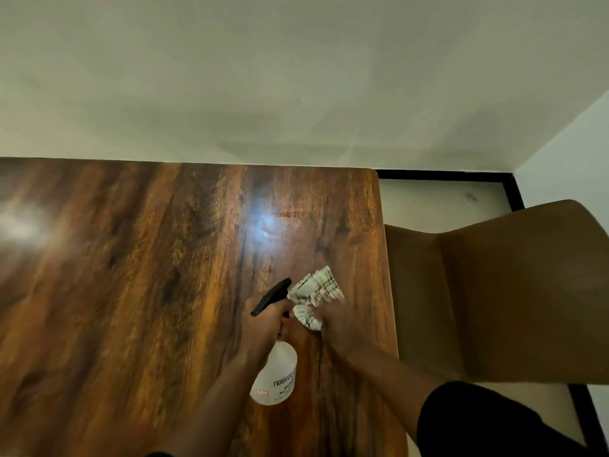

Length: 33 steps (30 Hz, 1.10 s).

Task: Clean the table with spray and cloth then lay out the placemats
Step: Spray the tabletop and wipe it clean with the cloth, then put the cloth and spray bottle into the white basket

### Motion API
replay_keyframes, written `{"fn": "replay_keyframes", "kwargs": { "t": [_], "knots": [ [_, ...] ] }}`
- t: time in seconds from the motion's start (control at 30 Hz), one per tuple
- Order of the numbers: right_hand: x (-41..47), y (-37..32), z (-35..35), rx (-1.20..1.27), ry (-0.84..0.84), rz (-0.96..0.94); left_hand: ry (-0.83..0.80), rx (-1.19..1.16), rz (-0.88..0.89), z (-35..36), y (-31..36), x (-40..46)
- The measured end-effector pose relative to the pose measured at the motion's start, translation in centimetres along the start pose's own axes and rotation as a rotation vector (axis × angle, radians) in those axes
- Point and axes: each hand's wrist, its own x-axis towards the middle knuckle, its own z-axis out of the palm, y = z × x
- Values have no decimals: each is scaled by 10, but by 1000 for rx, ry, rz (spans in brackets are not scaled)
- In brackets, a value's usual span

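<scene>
over the table (131, 275), left grip (263, 319) clamps the spray bottle (275, 374), right grip (333, 316) the cloth (314, 285) beside it.

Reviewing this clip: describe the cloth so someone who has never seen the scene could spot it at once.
Start at the wooden table and go toward its right edge, next to the brown chair. There the right hand grips the cloth, beside the spray bottle in the left hand. It is crumpled, pale, with dark checked lines.

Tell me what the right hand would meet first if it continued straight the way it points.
Probably only bare wooden table: the right hand, gripping the checked cloth, points toward the far edge and the wall. Depth is unclear.
</scene>
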Motion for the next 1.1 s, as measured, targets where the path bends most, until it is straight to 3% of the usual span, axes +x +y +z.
{"fn": "replay_keyframes", "kwargs": {
  "t": [0.1, 0.23, 0.4, 0.6, 0.8, 0.93, 1.1],
  "knots": [
    [-41, -10, 17, 22, -39, -36, 39, -46, 24, -9, -15, -35],
    [-84, -31, 24, 172, -108, 59, 95, -40, 61, -27, -37, -74],
    [-95, -63, 23, 660, -263, 200, 161, -75, -46, -52, -69, -118],
    [-78, -105, 17, 1144, -312, 499, 336, -199, 105, -91, -86, -166],
    [-73, -159, 23, 1393, -523, 531, 470, -204, 220, -146, -101, -197],
    [-75, -209, 32, 1420, -688, 483, 538, -229, 285, -191, -117, -220],
    [-79, -282, 57, 1275, -672, 419, 620, -327, 342, -236, -142, -246]
  ]
}}
